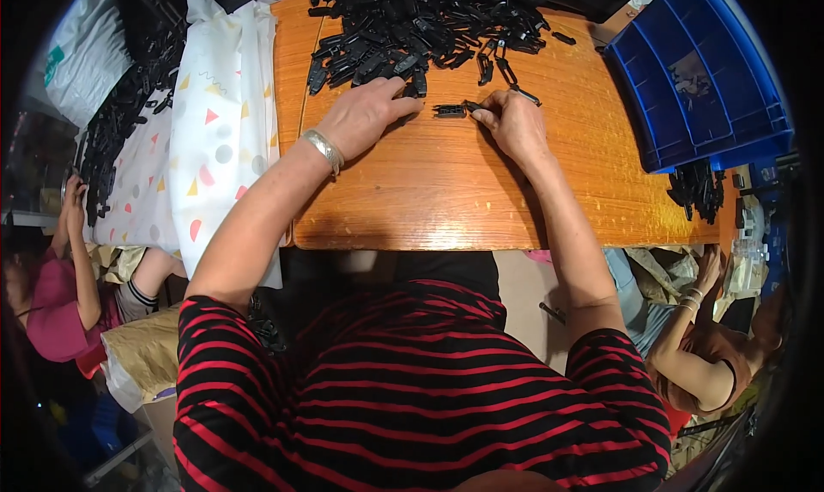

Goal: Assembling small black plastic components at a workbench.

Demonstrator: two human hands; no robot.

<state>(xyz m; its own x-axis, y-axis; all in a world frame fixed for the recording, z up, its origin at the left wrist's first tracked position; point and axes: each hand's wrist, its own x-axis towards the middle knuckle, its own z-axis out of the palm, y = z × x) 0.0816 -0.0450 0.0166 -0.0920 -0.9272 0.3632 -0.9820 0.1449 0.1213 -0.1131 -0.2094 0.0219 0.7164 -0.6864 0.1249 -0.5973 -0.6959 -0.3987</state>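
My right hand (pixel 518 126) pinches a small black plastic piece (pixel 471 106) between thumb and fingertips, just above the wooden table. Touching or nearly touching its left end is a black slotted plastic clip (pixel 449 112) lying flat. My left hand (pixel 367 114), with a silver bracelet at the wrist, rests on the table at the front edge of a large pile of black plastic clips (pixel 412 28). Its fingers are apart, and I see nothing held in them. Beyond my right knuckles lie a few loose frame-shaped black parts (pixel 505 69).
A blue compartmented bin (pixel 695 71) stands tilted at the right, with more black parts (pixel 697 190) below it. White patterned sheeting (pixel 225 114) covers the left side, beside another black heap (pixel 129 106). One person (pixel 64 312) sits at left, another (pixel 704 355) at right.
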